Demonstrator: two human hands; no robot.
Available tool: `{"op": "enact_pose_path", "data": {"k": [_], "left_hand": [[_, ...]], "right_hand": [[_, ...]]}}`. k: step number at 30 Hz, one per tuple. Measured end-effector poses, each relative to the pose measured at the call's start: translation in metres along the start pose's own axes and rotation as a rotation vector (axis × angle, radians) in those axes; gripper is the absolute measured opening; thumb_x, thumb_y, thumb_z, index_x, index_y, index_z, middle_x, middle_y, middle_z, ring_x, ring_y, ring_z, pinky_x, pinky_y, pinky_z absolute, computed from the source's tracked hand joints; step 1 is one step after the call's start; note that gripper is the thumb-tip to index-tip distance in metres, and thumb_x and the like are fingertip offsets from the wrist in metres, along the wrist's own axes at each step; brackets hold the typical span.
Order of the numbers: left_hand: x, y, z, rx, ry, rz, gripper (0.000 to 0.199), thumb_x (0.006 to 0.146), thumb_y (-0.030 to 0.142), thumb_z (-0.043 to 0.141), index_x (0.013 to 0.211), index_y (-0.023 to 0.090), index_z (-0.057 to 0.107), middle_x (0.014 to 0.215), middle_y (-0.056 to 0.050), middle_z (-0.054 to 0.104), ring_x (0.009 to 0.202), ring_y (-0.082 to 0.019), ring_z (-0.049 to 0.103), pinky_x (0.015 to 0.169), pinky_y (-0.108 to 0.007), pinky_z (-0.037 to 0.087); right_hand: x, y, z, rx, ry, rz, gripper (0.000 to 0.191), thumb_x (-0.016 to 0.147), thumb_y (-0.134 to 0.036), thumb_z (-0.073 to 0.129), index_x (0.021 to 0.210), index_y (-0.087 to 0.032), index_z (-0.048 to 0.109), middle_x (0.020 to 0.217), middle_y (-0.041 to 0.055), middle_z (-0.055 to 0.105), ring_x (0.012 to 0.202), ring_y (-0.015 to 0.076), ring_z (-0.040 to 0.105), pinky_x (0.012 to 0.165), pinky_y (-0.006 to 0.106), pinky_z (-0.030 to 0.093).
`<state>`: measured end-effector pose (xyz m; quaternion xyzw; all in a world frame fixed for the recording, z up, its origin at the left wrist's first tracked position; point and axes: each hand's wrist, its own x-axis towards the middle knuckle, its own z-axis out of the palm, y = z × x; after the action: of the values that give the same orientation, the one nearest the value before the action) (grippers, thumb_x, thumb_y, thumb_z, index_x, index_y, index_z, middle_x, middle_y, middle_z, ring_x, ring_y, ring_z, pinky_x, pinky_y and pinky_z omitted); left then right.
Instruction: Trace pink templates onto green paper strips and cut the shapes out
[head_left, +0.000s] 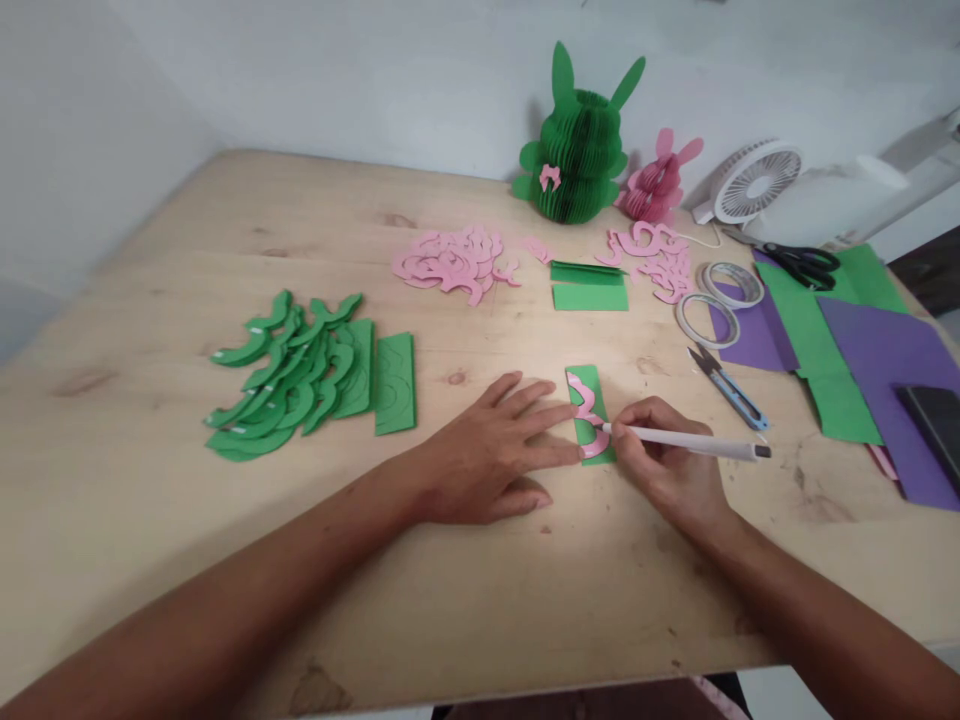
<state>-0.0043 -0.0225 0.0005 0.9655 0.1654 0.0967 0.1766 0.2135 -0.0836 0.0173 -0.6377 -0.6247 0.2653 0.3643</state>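
A small green paper rectangle (592,380) lies on the wooden table with a pink curved paper cutout (587,400) on top of it. My left hand (502,450) rests flat with fingers spread, two fingertips pressing on the cutout's left side. In my right hand (667,460) is a white pen (690,440), gripped near its tip, which meets the cutout's right edge. Left of my left hand lie a green paper rectangle with drawn curves (395,383) and a pile of green curved cutouts (289,380).
Pink paper scraps (450,262) and folded green strips (589,285) lie farther back. Green (576,150) and pink (654,185) paper rabbits stand by the wall near a white fan (757,183). At right are tape rolls (707,320), blue snips (731,390), black scissors (802,262) and purple paper (885,350).
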Motion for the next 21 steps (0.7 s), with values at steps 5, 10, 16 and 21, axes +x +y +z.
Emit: {"op": "enact_pose_path", "data": {"k": [5,10,16,21], "left_hand": [[-0.0009,0.0000,0.0006,0.002,0.015,-0.001,0.048,0.084,0.042,0.056,0.131,0.031,0.049,0.147,-0.006,0.036,0.135,-0.033,0.026,0.109,-0.055,0.015],[-0.0010,0.0003,0.0005,0.003,0.004,-0.008,0.048,0.085,0.043,0.054,0.131,0.032,0.049,0.148,-0.005,0.036,0.135,-0.033,0.026,0.109,-0.054,0.015],[-0.0006,0.0004,0.0002,0.010,-0.001,-0.006,0.049,0.085,0.043,0.055,0.132,0.032,0.048,0.148,-0.004,0.035,0.135,-0.033,0.025,0.109,-0.054,0.015],[0.0002,0.0009,0.0000,0.021,0.001,-0.001,0.049,0.085,0.042,0.054,0.132,0.032,0.047,0.150,-0.003,0.031,0.135,-0.033,0.025,0.110,-0.054,0.014]], "right_hand": [[0.0003,-0.0007,0.0001,-0.013,0.003,-0.019,0.011,0.079,-0.023,0.058,0.071,-0.016,0.058,0.054,-0.0026,0.053,0.045,0.0077,0.042,0.040,0.020,0.031],[-0.0004,-0.0001,-0.0001,-0.011,0.010,-0.012,0.011,0.079,-0.024,0.058,0.070,-0.017,0.058,0.055,-0.0027,0.053,0.045,0.0079,0.042,0.040,0.020,0.032],[-0.0021,0.0008,0.0000,0.027,0.016,-0.018,0.010,0.080,-0.023,0.059,0.072,-0.017,0.058,0.056,-0.0026,0.055,0.046,0.0081,0.044,0.041,0.020,0.034],[-0.0033,0.0013,0.0047,0.088,-0.014,-0.049,0.006,0.081,-0.022,0.061,0.077,-0.017,0.061,0.062,-0.0009,0.061,0.049,0.0084,0.051,0.043,0.019,0.037]]}}
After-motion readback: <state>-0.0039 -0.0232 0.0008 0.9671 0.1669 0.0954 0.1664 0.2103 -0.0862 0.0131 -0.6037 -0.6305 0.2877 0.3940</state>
